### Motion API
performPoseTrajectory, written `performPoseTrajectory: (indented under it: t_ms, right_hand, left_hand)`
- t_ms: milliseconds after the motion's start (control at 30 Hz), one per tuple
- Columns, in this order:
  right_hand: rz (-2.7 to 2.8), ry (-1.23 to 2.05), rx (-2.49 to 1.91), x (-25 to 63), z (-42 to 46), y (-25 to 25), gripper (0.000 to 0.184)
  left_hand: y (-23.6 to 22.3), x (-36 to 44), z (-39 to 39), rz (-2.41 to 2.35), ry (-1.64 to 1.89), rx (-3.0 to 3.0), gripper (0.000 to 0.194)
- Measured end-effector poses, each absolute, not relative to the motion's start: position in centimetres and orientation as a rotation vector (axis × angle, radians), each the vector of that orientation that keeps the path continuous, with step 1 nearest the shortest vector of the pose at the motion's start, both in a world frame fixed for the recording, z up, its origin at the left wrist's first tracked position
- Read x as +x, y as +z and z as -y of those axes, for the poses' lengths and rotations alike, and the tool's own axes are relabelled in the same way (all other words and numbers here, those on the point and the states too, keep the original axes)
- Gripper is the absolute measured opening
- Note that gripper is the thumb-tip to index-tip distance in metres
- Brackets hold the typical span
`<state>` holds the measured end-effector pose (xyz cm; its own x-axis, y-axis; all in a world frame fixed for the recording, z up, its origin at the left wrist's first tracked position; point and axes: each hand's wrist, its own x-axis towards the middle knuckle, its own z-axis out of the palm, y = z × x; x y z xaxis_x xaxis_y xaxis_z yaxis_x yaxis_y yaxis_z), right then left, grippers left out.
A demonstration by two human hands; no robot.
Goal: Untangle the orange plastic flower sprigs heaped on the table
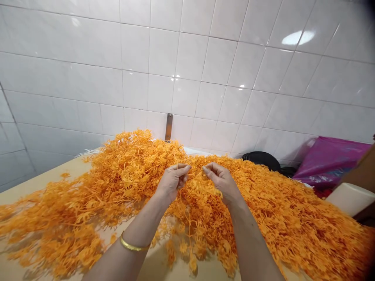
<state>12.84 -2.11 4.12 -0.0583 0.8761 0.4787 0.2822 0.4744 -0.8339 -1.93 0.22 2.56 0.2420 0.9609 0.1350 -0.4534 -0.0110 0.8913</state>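
Observation:
A big heap of orange artificial flower sprigs, thin stems with small spiky heads, covers the table. Over its middle, my left hand is closed in a pinch, with thumb and forefinger on a thin orange stem. My right hand faces it a short gap away, also pinched, and an orange sprig hangs at its fingers. Whether one sprig joins both hands cannot be made out against the heap. Below the hands, loose stems with flower heads dangle near the table's front.
Behind the table rises a white tiled wall with a metal strip. At the right back are black round discs, a purple plastic bag and a white container. A gold bangle circles my left wrist.

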Motion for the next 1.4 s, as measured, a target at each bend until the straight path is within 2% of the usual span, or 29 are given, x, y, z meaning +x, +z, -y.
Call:
performPoseTrajectory:
  t_ms: [167,300,433,567,800,900,1033,1400]
  right_hand:
    - [1.48,0.655,-1.0,12.5,1.7,3.7,0.023]
    - [1.532,0.653,-1.003,12.2,1.6,3.6,0.022]
    - [1.597,0.787,-0.965,12.1,1.8,3.7,0.023]
    - [1.605,0.898,-1.009,12.1,2.0,3.7,0.025]
    - [1.59,0.914,-1.034,12.0,1.8,3.3,0.014]
    - [1.587,0.921,-1.004,12.1,1.8,3.4,0.022]
    - [1.535,0.987,-0.933,12.1,1.6,3.3,0.039]
    - [1.441,1.105,-1.021,12.2,1.4,3.2,0.039]
  left_hand:
    - [2.6,-1.5,0.4,-0.703,0.986,1.156,0.027]
    - [2.2,-1.1,0.2,-0.781,1.103,1.264,0.016]
    - [1.9,-1.0,-0.1,-0.784,1.183,1.343,0.022]
    - [2.1,-1.0,0.2,-0.797,1.155,1.415,0.017]
    - [2.1,-0.8,0.5,-0.813,1.203,1.499,0.02]
    - [2.0,-0.6,0.4,-0.834,1.239,1.424,0.017]
    - [1.9,-0.4,0.4,-0.783,1.249,1.289,0.025]
    - [0.7,-1.1,0.1,-0.813,1.217,1.462,0.031]
